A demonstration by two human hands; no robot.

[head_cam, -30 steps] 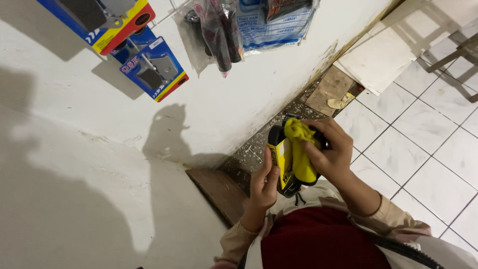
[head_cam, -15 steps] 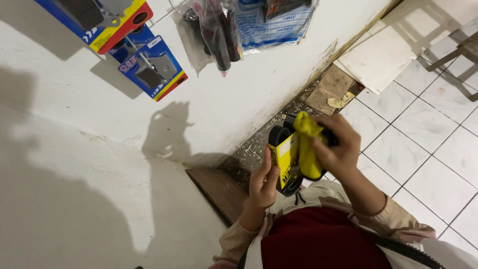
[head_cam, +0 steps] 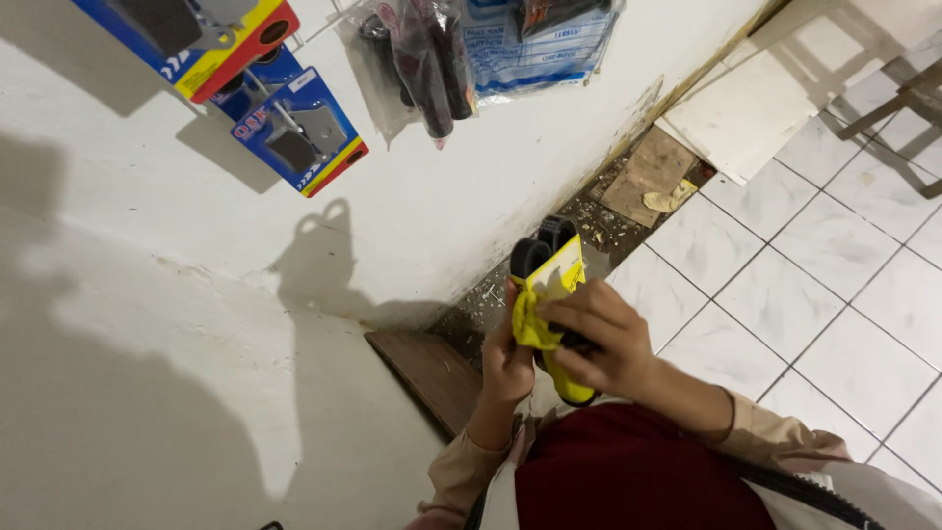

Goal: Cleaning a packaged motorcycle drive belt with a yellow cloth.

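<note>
The black and yellow plastic hand tool (head_cam: 549,294), topped by two round black rings, sits upright near the middle of the view, lifted close to the chest so both hands can reach it. The left hand (head_cam: 507,365) is wrapped around its lower body from the seven o'clock side, fingers closed on it, giving a steady grip from beneath. The right hand (head_cam: 599,339) comes in from four o'clock with fingers curled, pinching a crumpled yellow cloth (head_cam: 535,324) against the tool's side, so the cloth lies pressed flat to the casing. At twelve o'clock on the white plastered wall (head_cam: 177,294), blue and red carded packages (head_cam: 294,128) and clear plastic bags of dark grips (head_cam: 422,59) hang from hooks. Toward two o'clock, white marbled floor tiles (head_cam: 785,285) meet a gritty untiled strip holding a scrap of brown cardboard (head_cam: 653,172).
</note>
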